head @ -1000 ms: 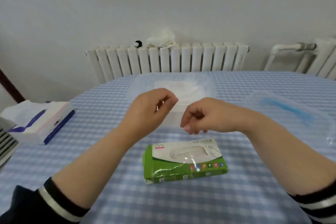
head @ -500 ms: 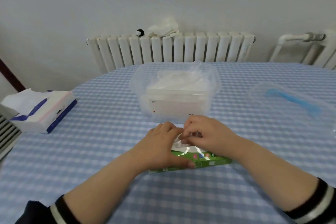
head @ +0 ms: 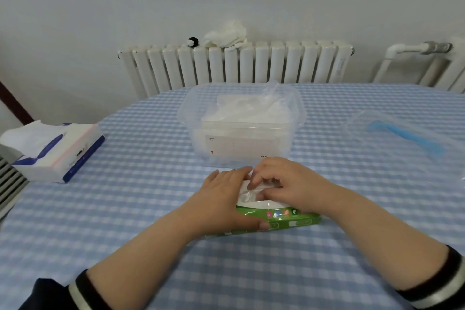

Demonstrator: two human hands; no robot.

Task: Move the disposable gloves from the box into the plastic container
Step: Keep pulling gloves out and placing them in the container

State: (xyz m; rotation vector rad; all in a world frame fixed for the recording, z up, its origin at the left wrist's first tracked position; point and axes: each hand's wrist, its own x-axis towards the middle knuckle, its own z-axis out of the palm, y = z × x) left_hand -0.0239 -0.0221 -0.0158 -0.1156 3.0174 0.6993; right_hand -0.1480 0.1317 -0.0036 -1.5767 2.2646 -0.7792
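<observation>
A: Where was the box (head: 281,219)?
B: On the table (head: 141,184), just in front of the container (head: 241,121). Gloves (head: 244,111) already lay heaped inside the container.
A: Left hand (head: 224,199)?
B: Held the box's left end, thumb along the near edge, fingers over the top. A second earlier it was raised, above the box.
A: Right hand (head: 289,184)?
B: Also lowered since then. Its fingers were curled at the box opening, grip pinching the thin film of a glove (head: 251,192) there.
A: Half a second earlier?
B: Nearly the same pose; both hands were on the box then too.
A: Else?
B: Lid (head: 402,133) lay right, tissue pack (head: 50,151) left.
</observation>
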